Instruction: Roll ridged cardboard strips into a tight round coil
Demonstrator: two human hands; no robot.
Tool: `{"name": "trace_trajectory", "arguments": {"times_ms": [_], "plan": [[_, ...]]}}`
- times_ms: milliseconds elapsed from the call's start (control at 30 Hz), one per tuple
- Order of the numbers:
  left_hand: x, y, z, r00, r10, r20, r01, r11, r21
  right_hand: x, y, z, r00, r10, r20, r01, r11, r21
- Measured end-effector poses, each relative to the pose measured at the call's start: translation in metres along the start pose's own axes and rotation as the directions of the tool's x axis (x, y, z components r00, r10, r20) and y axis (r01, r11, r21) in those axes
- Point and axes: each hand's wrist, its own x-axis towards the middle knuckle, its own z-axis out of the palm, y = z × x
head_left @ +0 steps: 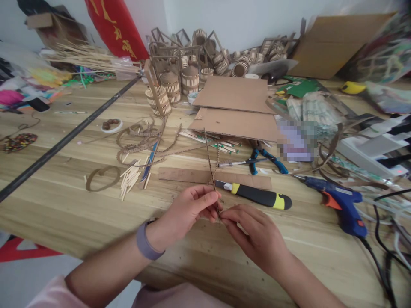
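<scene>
- the left hand (192, 205) pinches a narrow corrugated cardboard strip (210, 162) between thumb and fingers; the right hand (257, 231) has its fingertips closed at the strip's lower end.
- the strip is held above the wooden table (80, 209), slanting away from the person; a second length seems to cross it, and i cannot tell whether it is the same piece.
- likeliest trouble: the strip creasing or splitting, since thin corrugated card would probably buckle if bent too sharply or pinched too hard.
- the utility knife (257, 196) lies just beyond the hands, blade end towards the left one; a careless reach could mean a nick.
- the glue gun (334, 190) points its nozzle inwards from the right; if hot, it could burn a straying knuckle, and a tug on its cord (375, 256) might drag it.
- the loose wooden sticks (131, 179) could scatter if the left forearm sweeps across them.
- containers: a small white dish (119, 128) holds several brown balls (111, 124).
- a slatted bucket (157, 102) with a tall handle stands upright behind; the slatted barrel (170, 90) beside it has a domed brown top, and its inside is hidden.
- another slatted bucket (241, 68) is tipped over near the wall; its contents are too small to tell.
</scene>
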Motion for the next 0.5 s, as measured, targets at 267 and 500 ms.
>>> {"name": "trace_trajectory", "arguments": {"times_ms": [267,500], "plan": [[-0.005,0.000,0.003,0.993,0.066,0.093,-0.080,0.986,0.148,-0.002,-0.003,-0.005,0.995,-0.047,-0.083,0.036,0.990,-0.138],[-0.024,0.003,0.011,0.954,0.293,0.071,-0.264,0.701,0.662,0.001,-0.007,-0.008,0.986,-0.022,-0.163,-0.009,0.982,-0.190]]}}
